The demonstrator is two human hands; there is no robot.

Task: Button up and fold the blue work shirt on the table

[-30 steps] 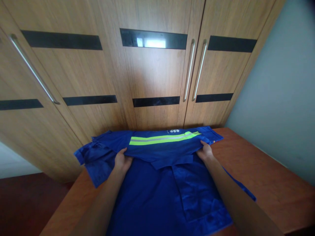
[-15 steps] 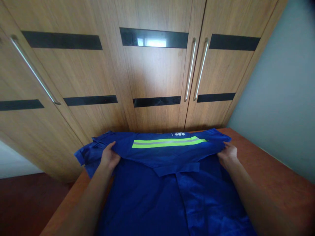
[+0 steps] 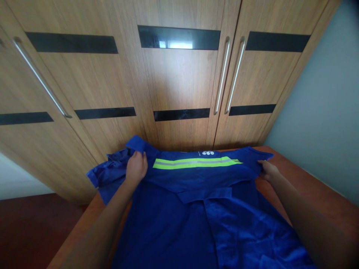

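Observation:
A blue work jacket (image 3: 174, 224) with a yellow-green and grey reflective stripe (image 3: 196, 163) lies spread before me, its collar (image 3: 207, 193) toward the middle. White round marks show above the stripe near the far edge. My left hand (image 3: 137, 166) is closed on the fabric at the left, and a flap of blue cloth stands up above its fingers. At the right, my right hand (image 3: 267, 170) pinches the jacket's edge. Bunched blue cloth (image 3: 110, 173) lies beyond my left hand, at the far left.
The jacket rests on a reddish-brown wooden surface (image 3: 303, 186). Right behind it stands a wooden wardrobe (image 3: 179, 78) with black strips and metal handles (image 3: 223, 74). A pale wall (image 3: 316, 112) borders the right side; dark red floor (image 3: 33, 228) shows at lower left.
My left hand has moved up and right, lifting a flap of cloth at the left. My right hand has shifted slightly right along with the jacket's right edge. The view has shifted slightly.

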